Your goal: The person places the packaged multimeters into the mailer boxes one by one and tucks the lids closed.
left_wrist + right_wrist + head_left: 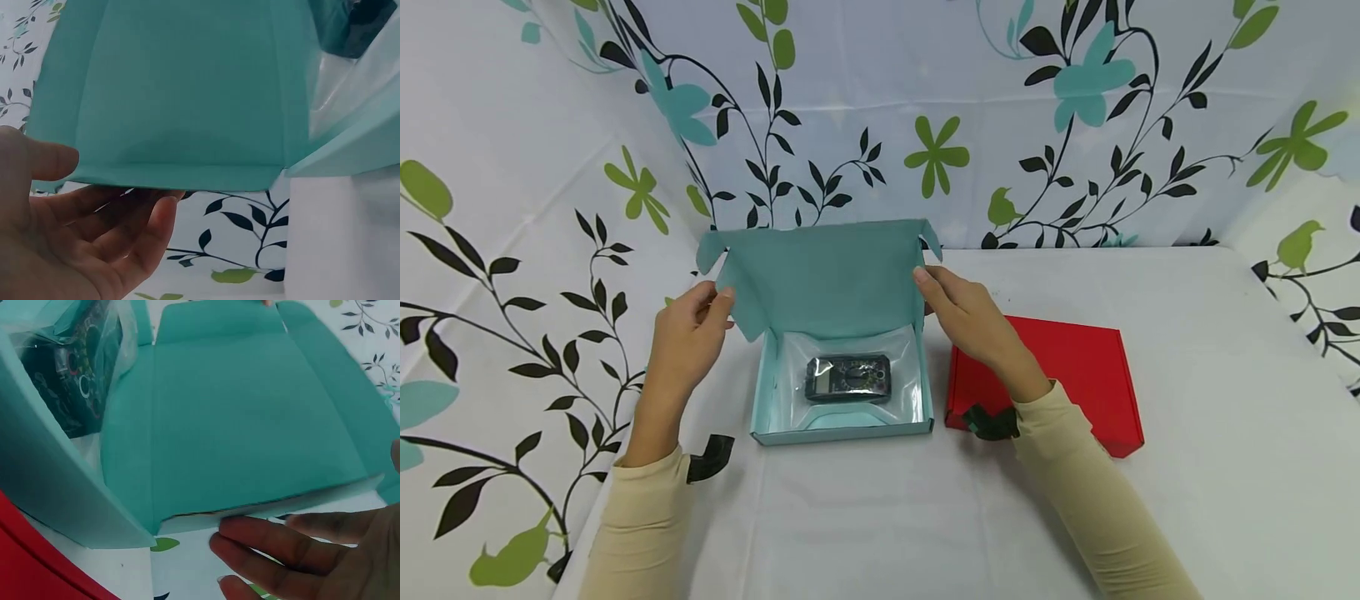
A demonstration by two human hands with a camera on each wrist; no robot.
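A teal cardboard box (842, 432) stands on the table with its lid (827, 279) raised. In it lies a dark multimeter (848, 377) in clear plastic wrap (793, 358). My left hand (688, 337) is at the lid's left side flap, its fingertips under the flap edge and its thumb (55, 161) apart from them, above the corner. On the other side my right hand (966, 317) touches the lid's right side flap from outside with nearly straight fingers (275, 544). Only a bit of the right thumb shows in the right wrist view.
A closed red box (1071, 358) lies right of the teal box, partly under my right forearm. Black straps (711, 458) stick out from both sleeves. A leaf-patterned cloth (887, 108) rises behind and beside the white tabletop (865, 517).
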